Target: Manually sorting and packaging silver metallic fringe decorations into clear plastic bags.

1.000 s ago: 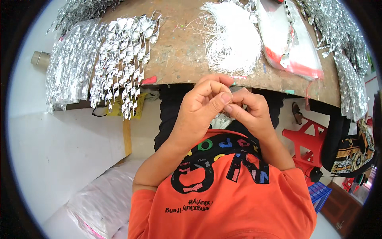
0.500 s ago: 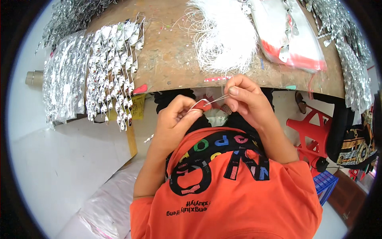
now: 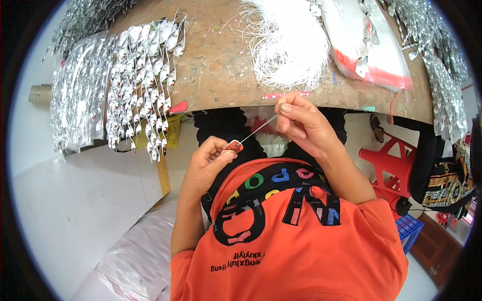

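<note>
Between thumb and fingers, my left hand point(image 3: 213, 158) pinches a small shiny red tag point(image 3: 234, 146) with a hole near its edge. A thin white cord point(image 3: 258, 129) runs taut from that tag up to my right hand point(image 3: 303, 119). The thumb and forefinger of my right hand grip the cord's doubled end, just off the table's front edge. Both hands are held above my lap, apart from each other. A large bundle of loose white cords point(image 3: 291, 47) lies on the table beyond my right hand.
On the brown table point(image 3: 216, 65), strings of silvery pieces point(image 3: 140, 83) hang over the front edge at left, beside bagged silvery strips point(image 3: 80, 95). Clear plastic bags point(image 3: 369, 50) with red edges lie right. A red stool point(image 3: 389, 163) stands at right below the table.
My left hand has moved down and left with the red tag, away from my right hand. The cord between them is now longer and straight. My right hand shifted slightly left.
</note>
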`<action>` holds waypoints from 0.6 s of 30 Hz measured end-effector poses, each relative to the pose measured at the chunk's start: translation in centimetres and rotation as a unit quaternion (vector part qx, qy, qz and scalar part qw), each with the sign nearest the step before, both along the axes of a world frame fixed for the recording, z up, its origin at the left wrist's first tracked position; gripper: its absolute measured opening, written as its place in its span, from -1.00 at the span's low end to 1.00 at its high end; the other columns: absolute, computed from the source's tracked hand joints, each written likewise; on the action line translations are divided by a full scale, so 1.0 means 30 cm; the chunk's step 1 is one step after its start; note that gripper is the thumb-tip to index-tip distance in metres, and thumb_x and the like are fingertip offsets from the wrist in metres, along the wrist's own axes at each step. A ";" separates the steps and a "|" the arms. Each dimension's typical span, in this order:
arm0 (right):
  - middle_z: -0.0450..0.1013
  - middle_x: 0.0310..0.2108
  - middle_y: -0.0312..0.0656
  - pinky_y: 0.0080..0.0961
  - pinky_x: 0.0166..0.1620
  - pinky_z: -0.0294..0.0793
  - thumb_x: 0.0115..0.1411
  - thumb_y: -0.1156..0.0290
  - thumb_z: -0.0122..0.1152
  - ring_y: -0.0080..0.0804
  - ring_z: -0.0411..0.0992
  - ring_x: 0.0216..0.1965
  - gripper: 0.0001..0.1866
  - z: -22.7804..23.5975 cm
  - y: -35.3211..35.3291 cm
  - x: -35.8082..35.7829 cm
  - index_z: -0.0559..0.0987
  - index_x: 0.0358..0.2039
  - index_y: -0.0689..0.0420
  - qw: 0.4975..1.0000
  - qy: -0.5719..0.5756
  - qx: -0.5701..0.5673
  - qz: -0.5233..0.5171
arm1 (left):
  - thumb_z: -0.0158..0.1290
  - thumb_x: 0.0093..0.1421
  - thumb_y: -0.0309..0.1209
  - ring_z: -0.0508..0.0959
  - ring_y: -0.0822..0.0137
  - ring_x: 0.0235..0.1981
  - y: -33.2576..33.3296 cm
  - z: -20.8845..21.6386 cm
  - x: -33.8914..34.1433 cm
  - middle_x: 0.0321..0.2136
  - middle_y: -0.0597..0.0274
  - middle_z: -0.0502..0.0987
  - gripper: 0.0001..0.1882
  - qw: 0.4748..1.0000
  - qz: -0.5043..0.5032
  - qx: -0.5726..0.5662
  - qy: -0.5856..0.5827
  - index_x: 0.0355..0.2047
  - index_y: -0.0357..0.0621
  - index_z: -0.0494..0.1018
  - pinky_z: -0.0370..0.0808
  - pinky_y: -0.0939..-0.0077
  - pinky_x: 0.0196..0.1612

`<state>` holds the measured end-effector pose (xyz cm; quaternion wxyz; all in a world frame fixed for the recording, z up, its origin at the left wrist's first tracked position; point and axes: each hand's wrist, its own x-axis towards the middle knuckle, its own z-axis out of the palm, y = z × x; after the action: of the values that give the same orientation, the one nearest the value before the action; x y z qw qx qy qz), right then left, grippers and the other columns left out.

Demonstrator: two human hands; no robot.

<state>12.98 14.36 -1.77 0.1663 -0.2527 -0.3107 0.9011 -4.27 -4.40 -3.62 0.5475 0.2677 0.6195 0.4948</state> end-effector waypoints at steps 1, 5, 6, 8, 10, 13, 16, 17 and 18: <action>0.41 -0.62 -0.27 -0.83 -0.66 -0.03 0.23 0.42 0.04 -0.76 0.02 -0.76 -0.90 -0.004 -0.002 0.000 0.46 -0.33 0.16 1.000 0.000 0.001 0.001 | 0.08 0.16 -0.49 0.50 0.49 -0.28 -0.002 -0.004 0.001 -0.33 0.26 0.52 -0.87 1.000 -0.007 -0.005 -0.006 -0.30 -0.23 0.38 0.42 0.59 -0.17; 0.43 -0.59 -0.27 -0.84 -0.67 -0.03 0.22 0.42 0.06 -0.76 0.10 -0.72 -0.90 0.000 -0.013 -0.003 0.46 -0.32 0.16 1.000 0.008 0.006 0.020 | 0.08 0.16 -0.48 0.49 0.47 -0.20 0.021 -0.011 0.000 -0.27 0.23 0.51 -0.82 0.995 -0.097 0.003 0.007 -0.23 -0.24 0.39 0.42 0.53 -0.09; 0.43 -0.58 -0.27 -0.84 -0.66 -0.02 0.22 0.42 0.06 -0.75 0.15 -0.70 -0.91 0.006 -0.018 -0.005 0.46 -0.32 0.16 1.000 -0.007 0.003 0.030 | 0.08 0.16 -0.48 0.48 0.47 -0.17 0.047 0.012 0.019 -0.23 0.22 0.50 -0.78 0.992 -0.116 0.015 0.035 -0.19 -0.24 0.38 0.40 0.52 -0.07; 0.44 -0.57 -0.29 -0.84 -0.65 -0.01 0.22 0.40 0.08 -0.77 0.15 -0.69 -0.90 0.016 -0.028 -0.002 0.48 -0.32 0.15 0.999 -0.007 0.019 0.048 | 0.06 0.18 -0.47 0.46 0.43 -0.12 0.106 0.055 0.047 -0.17 0.17 0.47 -0.71 0.977 -0.157 0.074 0.121 -0.09 -0.26 0.36 0.38 0.51 -0.03; 0.45 -0.56 -0.30 -0.84 -0.64 -0.01 0.22 0.37 0.10 -0.78 0.15 -0.67 -0.89 0.020 -0.032 0.002 0.49 -0.32 0.13 0.997 -0.008 0.035 0.066 | 0.07 0.18 -0.44 0.48 0.42 -0.14 0.148 0.062 0.078 -0.19 0.16 0.50 -0.71 0.984 -0.120 0.111 0.066 -0.10 -0.27 0.36 0.40 0.50 -0.05; 0.43 -0.57 -0.28 -0.86 -0.65 0.03 0.21 0.41 0.09 -0.74 0.33 -0.60 -0.90 0.025 -0.019 0.018 0.46 -0.33 0.16 0.995 -0.035 0.048 0.079 | -0.01 0.24 -0.45 0.47 0.56 -0.36 0.183 0.070 0.107 -0.36 0.30 0.49 -0.82 0.985 -0.020 0.149 -0.082 -0.19 -0.28 0.38 0.42 0.66 -0.26; 0.44 -0.57 -0.30 -0.88 -0.65 0.05 0.21 0.40 0.10 -0.75 0.35 -0.58 -0.88 0.023 -0.006 0.036 0.47 -0.30 0.16 0.991 -0.045 0.084 0.090 | 0.01 0.23 -0.46 0.45 0.58 -0.47 0.188 0.091 0.105 -0.45 0.33 0.48 -0.86 0.995 -0.019 0.085 -0.041 -0.24 -0.28 0.43 0.41 0.71 -0.40; 0.44 -0.56 -0.31 -0.87 -0.65 0.05 0.21 0.40 0.10 -0.76 0.35 -0.58 -0.87 0.030 -0.005 0.037 0.47 -0.27 0.16 0.991 -0.047 0.082 0.094 | 0.02 0.22 -0.45 0.43 0.60 -0.51 0.183 0.085 0.110 -0.47 0.33 0.48 -0.86 0.996 -0.015 0.087 -0.003 -0.25 -0.26 0.45 0.37 0.75 -0.44; 0.44 -0.56 -0.31 -0.87 -0.65 0.06 0.21 0.40 0.10 -0.76 0.35 -0.58 -0.86 0.033 -0.004 0.039 0.47 -0.24 0.16 0.991 -0.048 0.080 0.098 | 0.03 0.22 -0.44 0.41 0.62 -0.56 0.177 0.082 0.114 -0.49 0.33 0.49 -0.86 0.995 -0.011 0.090 0.036 -0.26 -0.24 0.47 0.34 0.78 -0.48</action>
<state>14.14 14.25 -0.79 0.0820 -0.2499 -0.4130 0.8719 -0.85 0.92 -1.17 0.5039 0.3408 0.5888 0.5323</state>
